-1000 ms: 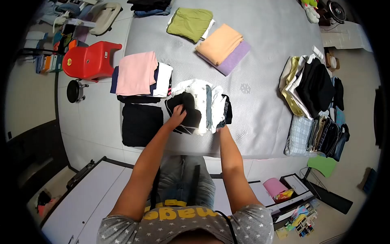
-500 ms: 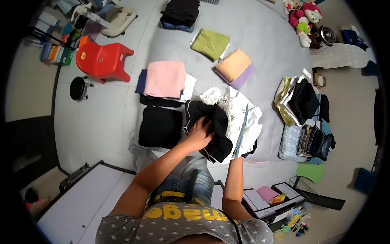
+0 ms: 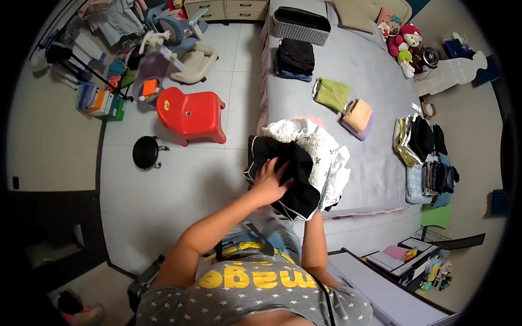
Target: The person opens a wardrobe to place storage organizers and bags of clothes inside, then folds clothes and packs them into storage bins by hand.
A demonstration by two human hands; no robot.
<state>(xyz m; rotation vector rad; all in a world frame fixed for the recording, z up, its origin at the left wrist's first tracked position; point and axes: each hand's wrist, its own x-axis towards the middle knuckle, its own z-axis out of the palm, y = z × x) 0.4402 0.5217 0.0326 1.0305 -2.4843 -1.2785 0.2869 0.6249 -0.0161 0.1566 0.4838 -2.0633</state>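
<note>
I hold a bundle of clothes in front of my body by the bed edge. A black garment (image 3: 300, 191) with white piping lies on its near left side. My left hand (image 3: 270, 183) grips it from above, fingers spread over the cloth. Beside and behind it bunches a white garment (image 3: 311, 145) with a textured weave and small dark marks. My right wrist (image 3: 314, 219) goes in beneath the bundle at its near edge; the fingers are hidden under the cloth. A strip of pink cloth (image 3: 315, 120) peeks out behind the bundle.
On the grey bed (image 3: 375, 168) lie a folded green garment (image 3: 331, 94), an orange one (image 3: 359, 113) on purple, dark folded clothes (image 3: 295, 57), a checked basket (image 3: 300, 27) and more piles (image 3: 421, 138) at right. A red chair (image 3: 190, 114) and black stool (image 3: 145, 152) stand left.
My view and body have shifted left, so the bed now sits farther right and more floor shows. The bundle stays in my hands and now covers most of the pink folded pile.
</note>
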